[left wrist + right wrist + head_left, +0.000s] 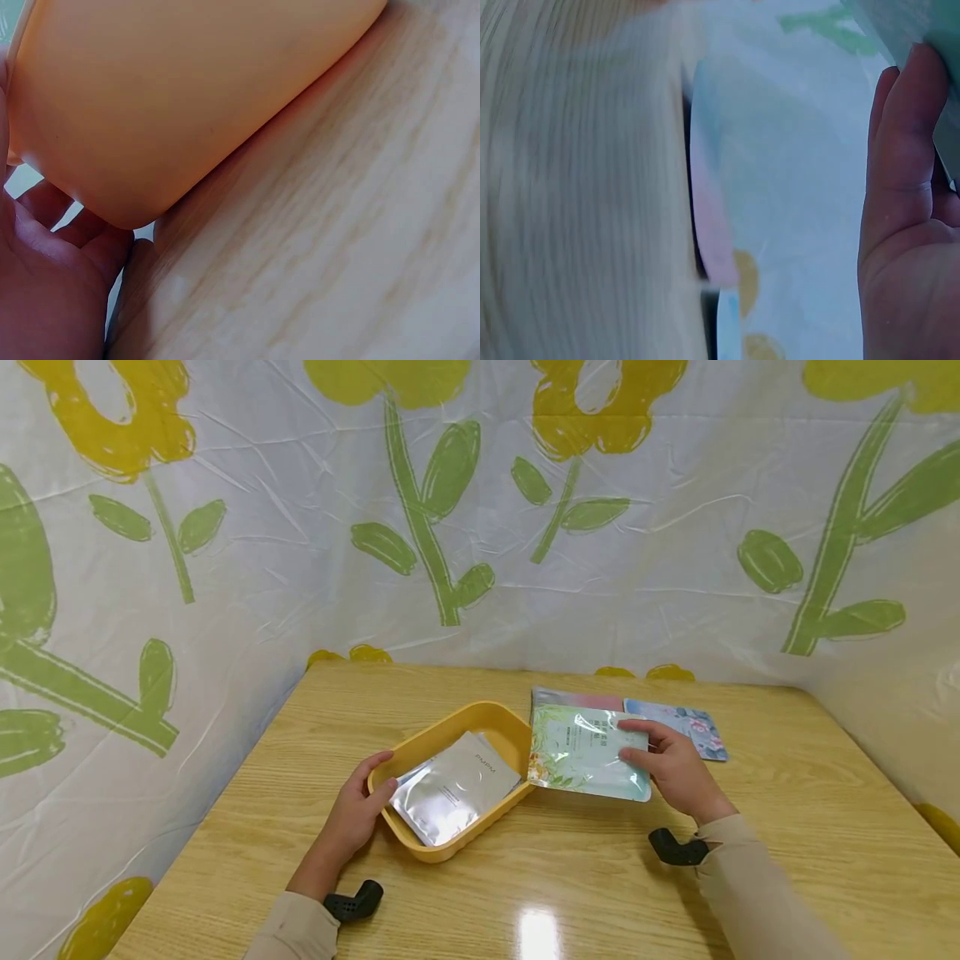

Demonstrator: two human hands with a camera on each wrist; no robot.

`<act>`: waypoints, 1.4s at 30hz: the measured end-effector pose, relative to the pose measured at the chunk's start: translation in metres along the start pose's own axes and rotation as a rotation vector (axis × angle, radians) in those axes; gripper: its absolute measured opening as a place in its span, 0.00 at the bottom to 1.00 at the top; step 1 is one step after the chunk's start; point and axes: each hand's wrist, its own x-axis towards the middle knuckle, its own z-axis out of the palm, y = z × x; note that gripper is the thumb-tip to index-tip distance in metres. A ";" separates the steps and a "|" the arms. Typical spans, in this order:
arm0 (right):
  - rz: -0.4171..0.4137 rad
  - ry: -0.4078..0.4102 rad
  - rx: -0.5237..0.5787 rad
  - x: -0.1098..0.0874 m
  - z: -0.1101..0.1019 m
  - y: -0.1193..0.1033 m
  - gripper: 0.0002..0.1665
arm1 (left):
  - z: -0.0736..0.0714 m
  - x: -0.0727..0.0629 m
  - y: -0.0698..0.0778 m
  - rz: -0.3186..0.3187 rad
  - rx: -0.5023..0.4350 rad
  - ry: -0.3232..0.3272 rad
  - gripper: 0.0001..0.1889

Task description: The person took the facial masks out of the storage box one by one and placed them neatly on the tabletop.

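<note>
My left hand (358, 806) grips the left end of a yellow plastic tray (501, 717), thumb over the rim and fingers along the outside. Inside the tray lies a silver face mask sachet (457, 789), with the edge of another packet showing under it. My right hand (675, 768) pinches a pale green face mask sachet (585, 752) with leaf print by its right edge, held up beside the tray's right end. In the right wrist view this green sachet (946, 112) shows only at the edge. The left wrist view has the tray's outer wall (187, 97) against the fingers.
Behind the green sachet, a pink and silver sachet (577, 699) lies partly hidden on the wooden table (600, 877). A blue floral sachet (693, 731) lies to its right. A flower-printed cloth (525, 568) hangs along the table's back edge.
</note>
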 end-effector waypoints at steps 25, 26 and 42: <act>0.148 -0.068 -0.034 -0.002 -0.016 0.035 0.29 | -0.001 -0.002 0.001 0.003 0.028 0.008 0.26; 0.155 -0.073 -0.045 0.000 -0.014 0.036 0.30 | -0.001 -0.002 0.001 0.002 0.034 0.008 0.26; 0.174 -0.115 -0.352 0.026 0.006 0.033 0.25 | 0.000 -0.001 -0.002 0.001 0.035 0.019 0.25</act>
